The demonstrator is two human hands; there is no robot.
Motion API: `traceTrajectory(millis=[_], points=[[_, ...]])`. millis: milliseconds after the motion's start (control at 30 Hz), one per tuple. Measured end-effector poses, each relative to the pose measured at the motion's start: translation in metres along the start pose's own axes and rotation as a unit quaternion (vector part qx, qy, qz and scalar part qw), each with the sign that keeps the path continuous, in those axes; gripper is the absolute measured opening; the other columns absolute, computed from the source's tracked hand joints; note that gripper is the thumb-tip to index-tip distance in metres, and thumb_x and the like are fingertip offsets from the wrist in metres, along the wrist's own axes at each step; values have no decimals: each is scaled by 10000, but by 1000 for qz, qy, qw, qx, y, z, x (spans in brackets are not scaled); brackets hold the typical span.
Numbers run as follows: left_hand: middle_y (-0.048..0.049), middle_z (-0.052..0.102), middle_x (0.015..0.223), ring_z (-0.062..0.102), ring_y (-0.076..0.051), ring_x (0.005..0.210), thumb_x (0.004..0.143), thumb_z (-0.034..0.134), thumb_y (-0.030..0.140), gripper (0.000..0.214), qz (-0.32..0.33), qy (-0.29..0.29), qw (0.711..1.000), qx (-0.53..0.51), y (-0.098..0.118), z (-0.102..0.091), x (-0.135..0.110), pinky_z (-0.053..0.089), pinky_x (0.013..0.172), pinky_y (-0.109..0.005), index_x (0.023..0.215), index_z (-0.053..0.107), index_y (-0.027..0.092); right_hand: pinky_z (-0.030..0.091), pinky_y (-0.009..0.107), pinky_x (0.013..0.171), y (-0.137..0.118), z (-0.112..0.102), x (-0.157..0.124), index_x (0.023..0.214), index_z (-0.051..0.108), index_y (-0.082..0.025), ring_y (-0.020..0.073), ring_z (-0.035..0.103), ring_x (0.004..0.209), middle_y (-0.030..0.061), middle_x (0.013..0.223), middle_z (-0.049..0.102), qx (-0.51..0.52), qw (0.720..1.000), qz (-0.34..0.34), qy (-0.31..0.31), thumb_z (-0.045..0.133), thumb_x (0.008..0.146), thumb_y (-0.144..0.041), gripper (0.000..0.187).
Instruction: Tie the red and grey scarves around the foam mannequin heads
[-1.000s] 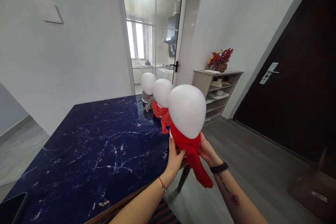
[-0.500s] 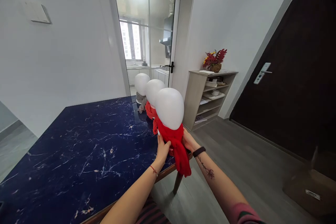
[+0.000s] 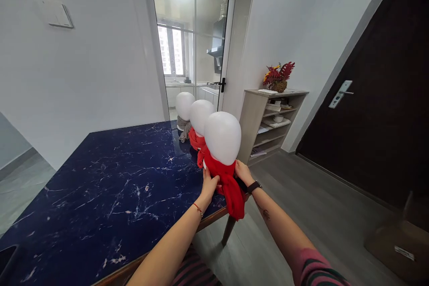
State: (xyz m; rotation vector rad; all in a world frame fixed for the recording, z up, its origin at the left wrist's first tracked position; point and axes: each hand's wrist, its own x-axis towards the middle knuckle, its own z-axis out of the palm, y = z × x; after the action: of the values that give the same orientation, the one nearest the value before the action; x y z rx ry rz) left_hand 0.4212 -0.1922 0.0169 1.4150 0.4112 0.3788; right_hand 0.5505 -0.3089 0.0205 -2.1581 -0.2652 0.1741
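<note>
A white mannequin head [image 3: 223, 137] with a red scarf [image 3: 229, 184] tied round its neck stands at the right edge of the dark blue marble table [image 3: 114, 187]. My left hand [image 3: 209, 186] grips its base from the left, fingers closed against the scarf. My right hand [image 3: 243, 172] holds it from the right, partly hidden behind the scarf. Behind it stand a second white head with a red scarf [image 3: 200, 118] and a third white head with a grey scarf [image 3: 184, 106], in a row along the table's edge.
A glass door [image 3: 194, 40] to a kitchen lies beyond the table. A low open shelf [image 3: 268, 120] with a flower basket [image 3: 279, 78] stands by the right wall. A dark door [image 3: 378, 98] is at right, and a cardboard box [image 3: 398, 243] sits on the floor.
The head I hold has moved away from me and down onto the table's edge, in line with the other two. Both hands stay on it.
</note>
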Motion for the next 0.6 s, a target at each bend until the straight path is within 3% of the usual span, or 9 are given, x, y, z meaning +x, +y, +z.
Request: traceTrajectory(millis=[100,233,333,433,467,533,600], points=[[-136,299,1422,599,-144,866,686,521,126,743,-10,7,1000,-21,8,0,-14,540,537,-190,1382,290,243,417,248,565,2,-4,-7,895,632,-156,149,551,475,4,485,574,32,999,6,-9,327,897,-327,349],[-156,225,1470,629,-181,916,691,548,144,747,-32,-7,999,-32,9,-13,-47,568,597,-246,1385,286,236,418,247,514,6,-16,-36,1119,523,-99,151,543,475,-1,534,573,83,995,24,43,260,901,-363,432],[-182,279,1452,606,-239,1022,691,557,179,683,-29,-12,999,11,3,-47,-76,570,615,-281,1340,345,189,423,270,558,7,-15,-80,1198,461,-107,173,560,564,26,633,597,100,987,9,128,271,900,-431,479],[-167,404,1380,643,-211,915,725,531,283,571,24,15,994,106,-2,-101,-103,559,626,-308,1273,411,173,437,292,661,-2,8,-141,1087,547,-181,197,594,709,69,792,643,104,972,-89,190,324,897,-485,422],[-158,443,1350,651,-205,875,735,514,312,535,33,30,989,138,-1,-122,-110,555,627,-320,1245,434,174,440,293,689,-8,20,-162,1030,578,-201,200,603,745,74,837,651,102,971,-136,165,336,902,-477,389],[-132,565,1202,650,-208,837,757,478,360,442,62,64,971,221,3,-164,-122,543,669,-346,1156,507,170,448,286,709,-22,41,-203,967,622,-234,193,616,762,57,858,663,94,968,-231,35,368,912,-435,329],[-100,634,1021,635,-214,802,753,475,376,354,118,132,930,322,10,-204,-131,521,740,-374,1028,579,177,460,290,723,-34,51,-236,967,647,-254,191,625,766,43,860,674,99,947,-298,-73,400,913,-399,292]])
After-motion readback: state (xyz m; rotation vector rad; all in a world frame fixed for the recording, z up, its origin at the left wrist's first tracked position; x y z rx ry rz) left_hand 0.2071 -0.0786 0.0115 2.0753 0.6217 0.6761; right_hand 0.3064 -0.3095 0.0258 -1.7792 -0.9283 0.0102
